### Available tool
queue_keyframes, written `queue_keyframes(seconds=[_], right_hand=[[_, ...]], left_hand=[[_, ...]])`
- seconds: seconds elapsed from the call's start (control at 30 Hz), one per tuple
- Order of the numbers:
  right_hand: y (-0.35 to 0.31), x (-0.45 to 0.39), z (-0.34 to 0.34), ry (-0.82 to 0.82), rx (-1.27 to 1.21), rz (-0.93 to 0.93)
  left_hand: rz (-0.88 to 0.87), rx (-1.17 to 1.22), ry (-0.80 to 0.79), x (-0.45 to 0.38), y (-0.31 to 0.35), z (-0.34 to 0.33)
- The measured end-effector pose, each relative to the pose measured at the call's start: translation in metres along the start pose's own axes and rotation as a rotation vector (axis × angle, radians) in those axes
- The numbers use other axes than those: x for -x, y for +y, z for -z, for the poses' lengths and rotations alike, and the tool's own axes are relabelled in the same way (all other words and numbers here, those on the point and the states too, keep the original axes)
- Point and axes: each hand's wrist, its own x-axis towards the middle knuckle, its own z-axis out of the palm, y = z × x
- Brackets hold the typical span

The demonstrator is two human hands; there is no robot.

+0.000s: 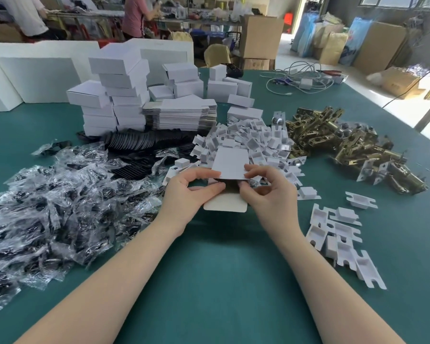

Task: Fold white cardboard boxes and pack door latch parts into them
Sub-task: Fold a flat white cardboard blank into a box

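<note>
Both hands pinch the box (pixel 230 165) above the table (pixel 221 269) — left hand (pixel 191 192) and right hand (pixel 268 189) at its sides; it looks light, thin, easily creased — best gripped along the folds.

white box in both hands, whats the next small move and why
Probably fold the far flap down to close the white box. The left hand and right hand pinch it at the sides, and that flap stands raised with a dark gap beneath.

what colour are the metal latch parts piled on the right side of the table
Brassy gold, with some silvery bits, in the latch pile on the green table; head view.
</note>
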Motion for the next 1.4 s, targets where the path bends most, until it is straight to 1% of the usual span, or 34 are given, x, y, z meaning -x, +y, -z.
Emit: queue_keyframes(seconds=[0.07,0.13,0.27,0.33,0.37,0.53,0.6,0.63,0.7,0.77,0.83,0.9,1.07,1.2,1.27,1.33,1.4], right_hand=[[-0.004,0.0,0.001,0.0,-0.08,-0.024],[-0.005,0.0,0.003,-0.051,-0.135,-0.026],[-0.005,0.003,0.006,-0.259,-0.073,0.087],[-0.004,0.003,0.004,-0.317,-0.002,0.165],[-0.003,0.003,0.004,-0.318,0.033,0.185],[0.0,-0.002,0.01,-0.163,0.15,0.245],[0.002,-0.002,0.008,-0.108,0.135,0.233],[0.003,-0.001,0.006,-0.09,0.094,0.193],[0.003,0.0,0.002,-0.057,0.016,0.092],[0.003,0.002,-0.003,-0.021,0.011,0.07],[0.003,0.004,-0.006,0.012,0.007,0.051],[0.002,0.004,-0.009,0.058,-0.051,-0.026],[0.006,0.005,-0.012,0.098,-0.052,-0.108],[0.011,0.007,-0.014,0.102,-0.112,-0.278],[0.009,0.007,-0.015,0.094,-0.143,-0.333],[0.008,0.007,-0.016,0.096,-0.181,-0.337],[0.008,0.006,-0.016,0.114,-0.202,-0.296]], left_hand=[[-0.009,0.012,0.019,-0.001,0.002,0.0],[-0.028,0.008,0.066,-0.002,0.004,0.0],[-0.009,0.156,0.088,-0.003,0.002,0.001],[-0.002,0.193,0.07,-0.004,0.003,0.002],[0.003,0.2,0.052,-0.004,0.004,0.002],[0.028,0.196,-0.143,-0.001,0.008,0.006],[0.025,0.213,-0.227,0.002,0.011,0.005],[0.004,0.192,-0.244,0.004,0.011,0.004],[-0.062,0.077,-0.206,0.006,0.01,0.0],[-0.095,-0.021,-0.108,0.008,0.008,-0.004],[-0.098,-0.062,-0.027,0.009,0.005,-0.008],[-0.099,-0.075,0.014,0.012,0.004,-0.012],[0.017,-0.015,0.084,0.019,0.004,-0.025],[0.126,0.022,0.103,0.02,0.004,-0.025],[0.181,0.05,0.083,0.02,0.002,-0.025],[0.222,0.09,0.068,0.018,0.003,-0.023],[0.234,0.152,0.06,0.016,0.005,-0.023]])
